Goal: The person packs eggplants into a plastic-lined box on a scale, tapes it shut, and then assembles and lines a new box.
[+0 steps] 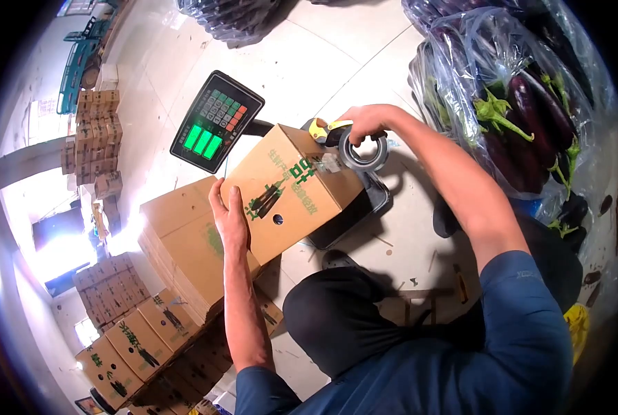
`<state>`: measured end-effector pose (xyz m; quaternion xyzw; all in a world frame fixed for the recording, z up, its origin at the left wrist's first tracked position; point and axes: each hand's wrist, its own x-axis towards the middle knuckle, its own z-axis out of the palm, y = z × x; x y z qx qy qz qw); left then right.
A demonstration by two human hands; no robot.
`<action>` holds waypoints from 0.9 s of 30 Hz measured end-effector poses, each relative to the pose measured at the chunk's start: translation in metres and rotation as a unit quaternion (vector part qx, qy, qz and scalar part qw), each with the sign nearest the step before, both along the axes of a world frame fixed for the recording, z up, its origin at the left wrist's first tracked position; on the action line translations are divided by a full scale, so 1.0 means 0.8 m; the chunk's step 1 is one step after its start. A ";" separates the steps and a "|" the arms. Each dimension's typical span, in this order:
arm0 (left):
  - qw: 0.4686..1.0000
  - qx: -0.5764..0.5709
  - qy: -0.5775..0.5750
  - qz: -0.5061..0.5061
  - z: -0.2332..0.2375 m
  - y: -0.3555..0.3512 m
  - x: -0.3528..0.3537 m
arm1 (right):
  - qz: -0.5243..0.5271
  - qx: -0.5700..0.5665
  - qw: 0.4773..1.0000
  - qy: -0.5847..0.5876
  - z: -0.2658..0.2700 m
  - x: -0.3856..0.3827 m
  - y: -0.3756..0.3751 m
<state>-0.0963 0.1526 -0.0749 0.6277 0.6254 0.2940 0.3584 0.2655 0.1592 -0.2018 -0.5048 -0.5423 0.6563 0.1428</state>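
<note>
A cardboard box [292,187] with green print and an eggplant picture sits on the black scale platform [354,214]. My left hand [231,220] rests against the box's left edge, thumb and fingers stretched out and apart. At the far right end of the box, my right hand [368,123] grips a tape dispenser [333,131] with yellow parts. Its large roll of tape [364,153] hangs just beneath my fingers, beside the box's end. Behind the box stands the scale's display [216,121] with lit green numbers.
Flattened cardboard [188,228] is stacked left of the box. Printed boxes [139,339] stand at lower left, more boxes [98,131] farther back. Clear plastic bags of eggplants [523,124] crowd the right side; another bag [229,17] lies at the top.
</note>
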 end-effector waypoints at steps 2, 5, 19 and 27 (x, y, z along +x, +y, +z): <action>1.000 -0.019 -0.005 0.003 -0.005 0.004 -0.006 | 0.008 -0.010 1.000 -0.003 -0.001 -0.006 0.000; 0.999 0.012 0.047 0.002 -0.014 0.010 -0.016 | 0.006 0.051 0.999 0.010 -0.020 -0.014 -0.034; 0.998 0.002 0.056 0.011 0.003 -0.002 -0.013 | -0.426 0.046 0.904 0.004 -0.013 -0.181 -0.312; 1.000 0.012 0.026 0.009 0.025 -0.013 -0.005 | -0.481 0.062 0.872 -0.066 -0.011 -0.240 -0.310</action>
